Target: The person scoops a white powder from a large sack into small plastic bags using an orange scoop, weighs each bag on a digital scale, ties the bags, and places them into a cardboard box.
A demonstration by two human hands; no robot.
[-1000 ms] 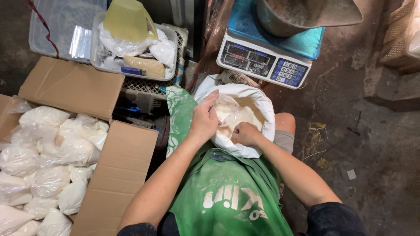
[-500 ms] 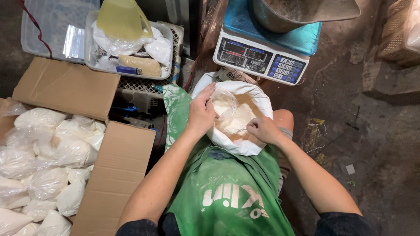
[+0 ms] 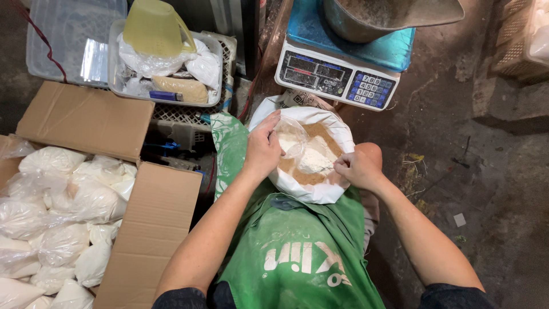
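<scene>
Dark, stained concrete floor lies under everything, and at the far left an open cardboard box (image 3: 143,229) holds many filled white bags. Moving right, the left hand (image 3: 262,150) has lifted slightly since a second ago and now pinches the near edge of a small clear plastic bag (image 3: 293,137), fingers closed on the film. That bag sits inside the mouth of a white sack (image 3: 320,191) between the knees, its opening tipped up and toward the right hand, its long axis running left to right across the sack. The right hand (image 3: 357,169) has drawn back to the sack's right rim, curled into a loose fist; whether it grips anything I cannot tell. Beyond stands a blue scale (image 3: 337,71).
</scene>
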